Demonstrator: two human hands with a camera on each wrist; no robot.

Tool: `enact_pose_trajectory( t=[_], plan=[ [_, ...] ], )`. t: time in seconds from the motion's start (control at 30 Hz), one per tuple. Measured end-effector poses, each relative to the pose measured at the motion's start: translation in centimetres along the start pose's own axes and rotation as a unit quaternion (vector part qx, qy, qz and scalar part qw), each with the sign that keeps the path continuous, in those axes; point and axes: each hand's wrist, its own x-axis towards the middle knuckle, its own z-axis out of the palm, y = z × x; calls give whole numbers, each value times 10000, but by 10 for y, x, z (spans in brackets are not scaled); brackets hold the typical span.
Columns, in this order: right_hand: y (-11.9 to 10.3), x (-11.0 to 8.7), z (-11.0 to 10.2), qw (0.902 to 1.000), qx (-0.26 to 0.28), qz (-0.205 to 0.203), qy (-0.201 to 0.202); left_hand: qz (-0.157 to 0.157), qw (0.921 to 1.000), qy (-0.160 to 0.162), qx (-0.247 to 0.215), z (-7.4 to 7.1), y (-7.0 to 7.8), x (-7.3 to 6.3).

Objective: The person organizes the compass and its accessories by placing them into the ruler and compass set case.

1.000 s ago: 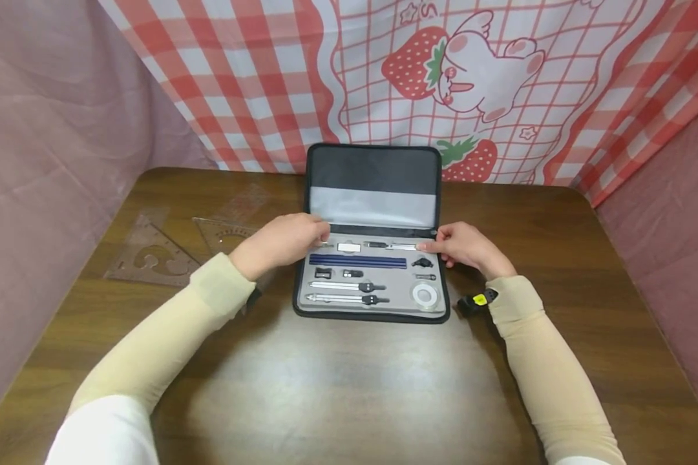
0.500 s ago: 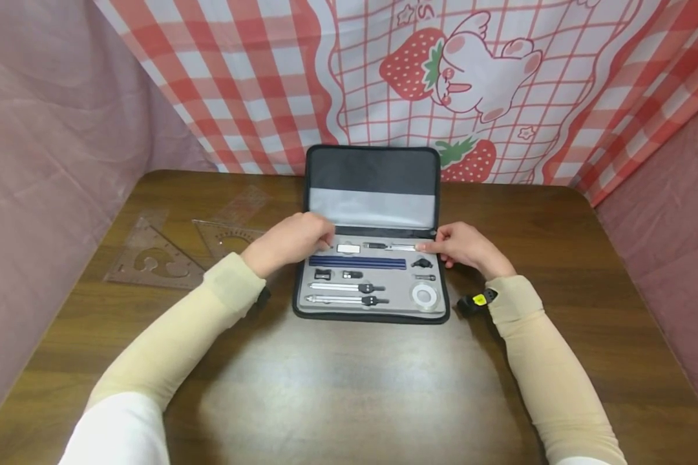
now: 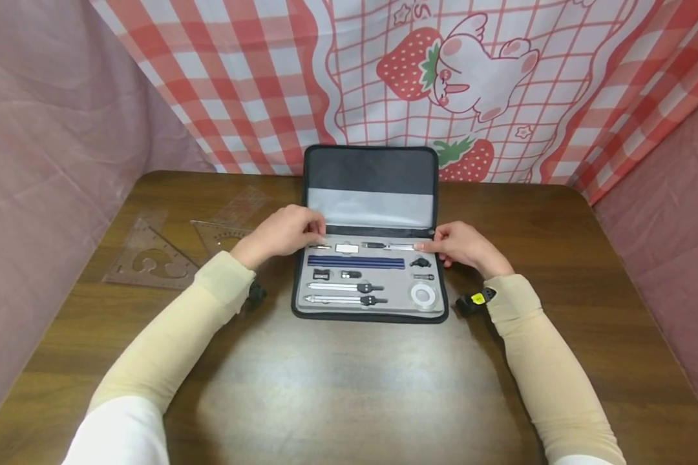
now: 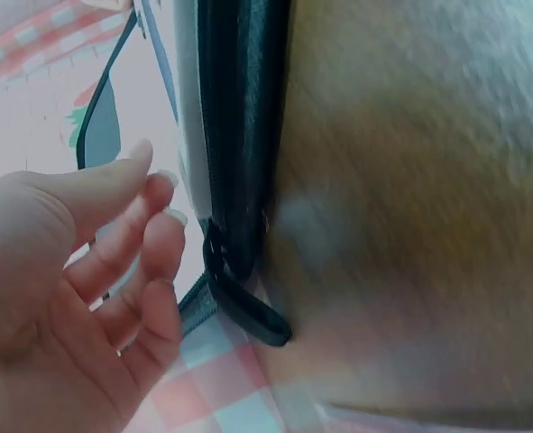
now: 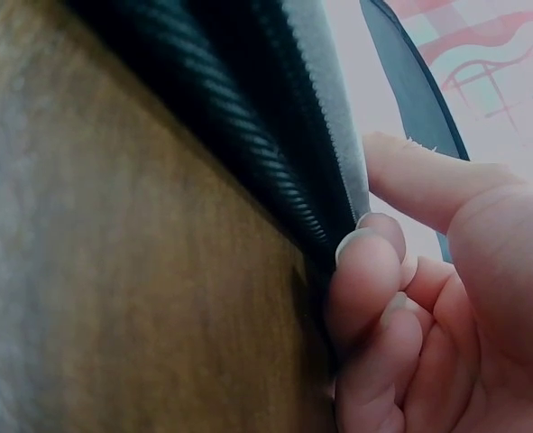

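An open black zip case [image 3: 372,317] of drawing instruments lies on the table, its lid upright at the back. My left hand [image 3: 279,234] hovers at the tray's back left corner, above a small metal piece [image 3: 321,246]. In the left wrist view the fingers [image 4: 162,244] are loosely bent beside the case's edge, with nothing between thumb and fingers. My right hand [image 3: 465,245] grips the case's right side near the hinge. Its thumb [image 5: 419,176] lies over the top, by the end of a silver instrument [image 3: 400,247], and the fingers press against the zipped side.
In the tray are a white eraser [image 3: 347,248], blue pencils [image 3: 356,262], a sharpener [image 3: 321,274], two compasses [image 3: 334,299] and a white ring-shaped roll [image 3: 423,294]. Clear set squares [image 3: 151,258] lie left on the wooden table [image 3: 349,400]. A checked curtain [image 3: 238,84] hangs behind.
My left hand reached slightly rightward over the tray's corner, then drew back left and up, uncovering the small metal piece. The right hand has stayed at the case's side.
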Motion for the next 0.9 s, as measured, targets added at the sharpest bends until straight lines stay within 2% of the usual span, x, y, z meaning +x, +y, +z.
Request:
enact_pose_trajectory(
  t=[0.1,0.3,0.7,0.9],
  plan=[
    [0,1,0,10000,13,-2,-1,-189,9997,33,145,-2,-3,0],
    [0,2,0,10000,13,-5,-8,-552,9982,-186,131,-1,-6,-1],
    [-1,0,0,10000,-41,0,-59,-962,9947,-366,-29,2,-1,3],
    [-1,0,0,9999,60,47,-84,-1052,9937,-376,26,2,-1,4]
  ],
)
